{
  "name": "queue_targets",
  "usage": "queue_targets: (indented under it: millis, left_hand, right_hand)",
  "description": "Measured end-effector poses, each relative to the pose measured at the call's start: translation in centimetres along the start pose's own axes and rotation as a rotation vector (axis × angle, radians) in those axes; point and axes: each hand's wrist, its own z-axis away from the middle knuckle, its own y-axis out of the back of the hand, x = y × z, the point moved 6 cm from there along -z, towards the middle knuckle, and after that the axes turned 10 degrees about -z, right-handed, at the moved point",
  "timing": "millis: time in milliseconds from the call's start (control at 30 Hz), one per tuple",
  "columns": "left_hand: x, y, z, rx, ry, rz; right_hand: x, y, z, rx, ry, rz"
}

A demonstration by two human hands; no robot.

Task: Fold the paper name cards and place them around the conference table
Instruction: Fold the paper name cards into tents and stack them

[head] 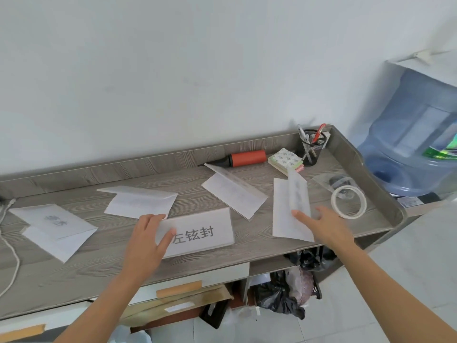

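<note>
Where grey wood-grain desk [74,263] meets white wall [173,70]: printed name card [200,233] pinched at its edge by left hand [146,241]; right hand [324,226] open-fingered, touching folded card [289,211]. Water jug [415,134] right, beyond desk.

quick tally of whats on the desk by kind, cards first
paper name cards: 5
orange hand pump: 1
sticky note stack: 1
mesh pen cup: 1
tape roll: 1
clear plastic bag: 1
white cable: 1
total: 11
</note>
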Motion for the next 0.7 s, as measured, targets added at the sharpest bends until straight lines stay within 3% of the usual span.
queue_targets:
  millis: [400, 567, 700]
  left_hand:
    - [0.0, -0.2, 0.3, 0.009, 0.054, 0.010]
    - [-0.1, 0.0, 0.2, -0.004, 0.047, 0.015]
    - [-0.2, 0.4, -0.3, -0.051, 0.023, 0.042]
  right_hand:
    - [-4.7, -2.1, -1.5, -0.114, 0.084, 0.155]
    - [-3.9, -0.5, -1.3, 0.135, 0.209, 0.391]
    - [-3.2, 4.1, -1.0, 0.270, 0.301, 0.228]
